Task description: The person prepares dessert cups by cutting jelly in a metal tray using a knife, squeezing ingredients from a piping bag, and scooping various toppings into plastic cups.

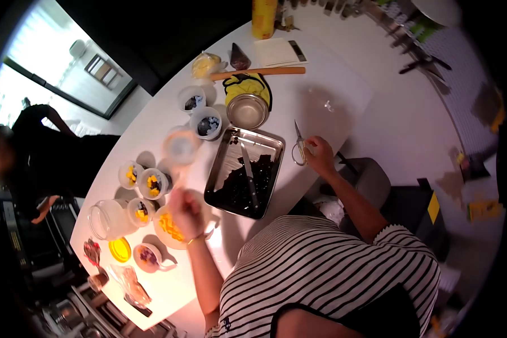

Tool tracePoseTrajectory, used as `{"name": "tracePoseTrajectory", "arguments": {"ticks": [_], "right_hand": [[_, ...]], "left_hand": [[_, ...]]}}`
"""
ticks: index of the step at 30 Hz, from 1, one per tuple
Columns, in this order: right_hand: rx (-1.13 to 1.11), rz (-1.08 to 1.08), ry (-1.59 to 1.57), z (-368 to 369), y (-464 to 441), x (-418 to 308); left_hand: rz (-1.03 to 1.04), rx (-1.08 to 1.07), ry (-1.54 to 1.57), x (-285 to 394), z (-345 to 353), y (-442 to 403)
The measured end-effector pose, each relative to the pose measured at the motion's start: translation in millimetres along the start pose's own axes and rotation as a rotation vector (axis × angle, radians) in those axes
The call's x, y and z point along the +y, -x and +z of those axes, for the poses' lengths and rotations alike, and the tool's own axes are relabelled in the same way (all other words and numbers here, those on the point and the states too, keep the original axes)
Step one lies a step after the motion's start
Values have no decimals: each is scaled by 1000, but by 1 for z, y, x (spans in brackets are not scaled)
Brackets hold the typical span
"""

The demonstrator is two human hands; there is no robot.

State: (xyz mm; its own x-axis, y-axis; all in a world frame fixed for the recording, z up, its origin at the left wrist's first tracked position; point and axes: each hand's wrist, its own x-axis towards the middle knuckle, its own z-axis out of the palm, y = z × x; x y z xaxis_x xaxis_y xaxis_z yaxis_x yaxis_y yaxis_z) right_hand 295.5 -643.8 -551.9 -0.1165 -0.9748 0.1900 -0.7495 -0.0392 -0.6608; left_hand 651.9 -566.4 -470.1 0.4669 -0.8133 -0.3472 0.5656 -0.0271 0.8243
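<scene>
My left hand (187,214), smeared by motion, is over the edge of a bowl of orange fruit pieces (168,224). Its fingers are too blurred to read. A blurred translucent cup (180,149) is farther up the table, with a pinkish smear around it. At the table's right edge my right hand (320,156) has its fingers closed at the handle of a pair of scissors (298,142), blades pointing away from me. Between my hands sits a metal tray (219,163) of dark jelly, with a knife (249,174) lying across it.
Cups with dark pieces (208,125) and cups with yellow cubes (154,185) line the left side, near a large clear jar (108,219). A metal bowl (247,111) stands by a yellow cloth (247,84) and a wooden stick (259,73). Another person (56,152) is beyond the left edge.
</scene>
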Motion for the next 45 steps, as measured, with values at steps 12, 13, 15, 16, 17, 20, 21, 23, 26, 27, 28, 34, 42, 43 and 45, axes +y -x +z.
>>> {"name": "tracePoseTrajectory", "arguments": {"ticks": [12, 13, 15, 16, 17, 20, 21, 23, 26, 27, 28, 34, 42, 43, 45], "right_hand": [[-240, -274, -1, -13, -26, 37], [-244, -303, 10, -11, -22, 37], [-236, -434, 41, -2, -20, 46], [-254, -450, 23, 2, -20, 51], [-272, -459, 46, 4, -22, 56], [-302, -463, 70, 3, -44, 67], [-260, -506, 95, 2, -57, 70], [-225, -561, 117, 2, -80, 77], [-269, -507, 190, 6, -111, 88], [-238, -485, 197, 7, -119, 91], [-206, -463, 202, 9, -127, 93], [-162, -544, 105, 5, -125, 64], [-616, -164, -323, 39, -47, 10], [-627, -171, -335, 46, -43, 10], [-646, -38, -457, 65, -35, 14]], "left_hand": [[-454, -290, -73, -141, 171, -22], [-406, -276, -194, -135, 171, -3], [-271, -306, -385, -140, 153, 26], [-153, -250, -445, -147, 143, 41], [63, -256, -784, -147, 127, 47], [553, -43, -1464, -148, 92, 52], [427, 44, -1482, -145, 87, 54], [295, 61, -1616, -141, 76, 53], [137, 57, -1759, -146, 62, 48], [59, 45, -1814, -148, 60, 45], [-21, 33, -1866, -149, 59, 42], [-174, -58, -1909, -144, 63, 32], [-53, -40, -1343, -122, 58, 44], [-87, -54, -1203, -125, 60, 47], [-144, -5, -1072, -137, 75, 47]]}}
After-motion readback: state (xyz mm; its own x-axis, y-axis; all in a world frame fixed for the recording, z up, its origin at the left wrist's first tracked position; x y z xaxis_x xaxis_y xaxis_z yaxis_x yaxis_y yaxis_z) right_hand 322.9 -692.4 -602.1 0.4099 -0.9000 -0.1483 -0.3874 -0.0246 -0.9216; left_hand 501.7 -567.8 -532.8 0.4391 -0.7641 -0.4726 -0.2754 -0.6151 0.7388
